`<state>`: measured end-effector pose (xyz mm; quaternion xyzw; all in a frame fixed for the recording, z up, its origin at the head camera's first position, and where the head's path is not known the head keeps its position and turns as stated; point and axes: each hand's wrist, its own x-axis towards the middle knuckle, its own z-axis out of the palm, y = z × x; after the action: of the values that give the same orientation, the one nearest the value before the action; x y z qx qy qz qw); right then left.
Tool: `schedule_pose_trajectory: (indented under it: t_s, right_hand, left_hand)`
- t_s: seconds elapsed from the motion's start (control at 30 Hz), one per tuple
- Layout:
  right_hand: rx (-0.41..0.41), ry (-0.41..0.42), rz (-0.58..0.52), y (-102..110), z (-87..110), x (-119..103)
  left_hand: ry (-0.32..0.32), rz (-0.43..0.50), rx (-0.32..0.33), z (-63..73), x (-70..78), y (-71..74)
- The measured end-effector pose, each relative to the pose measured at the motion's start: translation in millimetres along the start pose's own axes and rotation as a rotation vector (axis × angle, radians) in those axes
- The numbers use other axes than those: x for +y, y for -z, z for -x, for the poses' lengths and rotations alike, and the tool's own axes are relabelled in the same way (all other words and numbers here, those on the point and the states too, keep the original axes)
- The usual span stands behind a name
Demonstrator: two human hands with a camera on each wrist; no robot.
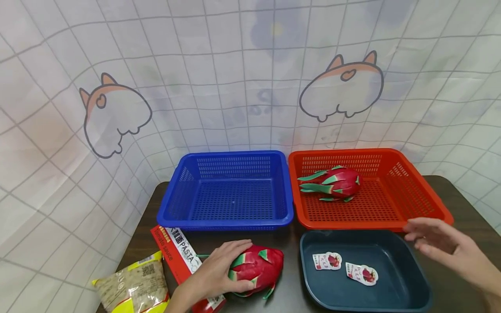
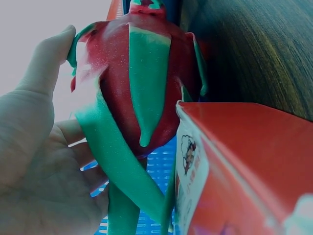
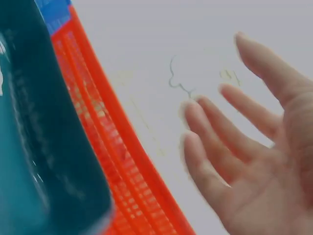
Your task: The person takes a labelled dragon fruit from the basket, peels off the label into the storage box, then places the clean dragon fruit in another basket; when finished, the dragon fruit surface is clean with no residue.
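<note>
My left hand point(image 1: 223, 271) holds a red dragon fruit point(image 1: 261, 267) with green scales on the table, thumb on the near side and fingers over the far side. In the left wrist view the thumb lies along the dragon fruit point(image 2: 146, 83), while the other fingers are partly hidden behind it. My right hand point(image 1: 446, 245) is off the right end of a dark teal tray point(image 1: 407, 278), its fingers loosely spread and holding nothing. Two small labels with a red fruit picture, a left label point(image 1: 327, 261) and a right label point(image 1: 362, 274), lie in the tray.
A blue basket point(image 1: 231, 224) stands at the back left. Beside it, a red basket point(image 1: 391, 217) contains another dragon fruit point(image 1: 340, 182). At the left front lie a red pasta box point(image 1: 176, 256), close to my left hand, and a yellow-edged bag point(image 1: 135, 284).
</note>
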<state>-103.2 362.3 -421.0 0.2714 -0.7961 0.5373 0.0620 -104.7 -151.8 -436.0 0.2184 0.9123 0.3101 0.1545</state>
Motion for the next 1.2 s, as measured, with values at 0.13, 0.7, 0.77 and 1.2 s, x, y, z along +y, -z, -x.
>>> schedule_pose_trajectory:
  t_s: [0.13,0.7,0.77,1.2]
  right_hand:
    - [0.321,-0.015,0.202,17,-0.4,2]
    - [0.517,-0.273,0.632,73,37.1,130]
    - [0.485,-0.292,0.597,70,37.2,133]
    - [0.372,-0.377,0.552,39,12.4,78]
  left_hand:
    - [0.0,-0.026,0.016,0.4,-0.1,-1.7]
    - [-0.033,-0.099,0.056,-2.0,-1.8,-10.0]
    - [-0.019,-0.092,0.043,-2.1,-2.2,-10.0]
    - [0.024,-0.066,0.013,-3.4,-2.4,-7.3]
